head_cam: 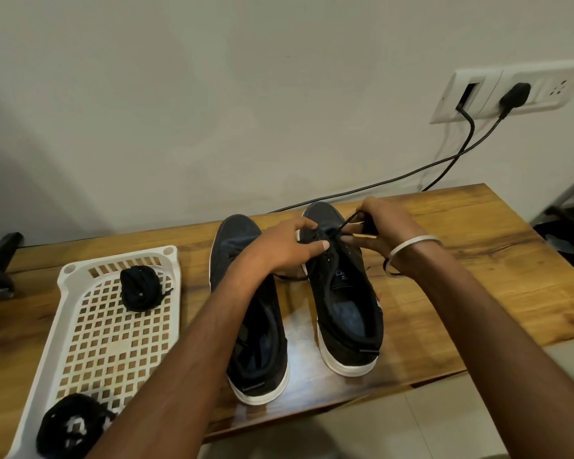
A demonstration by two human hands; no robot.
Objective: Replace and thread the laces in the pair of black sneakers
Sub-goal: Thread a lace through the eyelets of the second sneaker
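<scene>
Right hand pinching the black lace taut up and rightward from the front eyelets of the right sneaker on the desk, toe toward the wall, left hand steadying its vamp, fingers curled over, nearer the eyelets.

- A single head-worn wide-angle camera looks forward and down from above the person's forearms.
- It faces a plain pale wall behind a brown wood-grain table.
- The view is close, with both forearms filling the lower frame.
- Fingers sit just above frame centre.
</scene>
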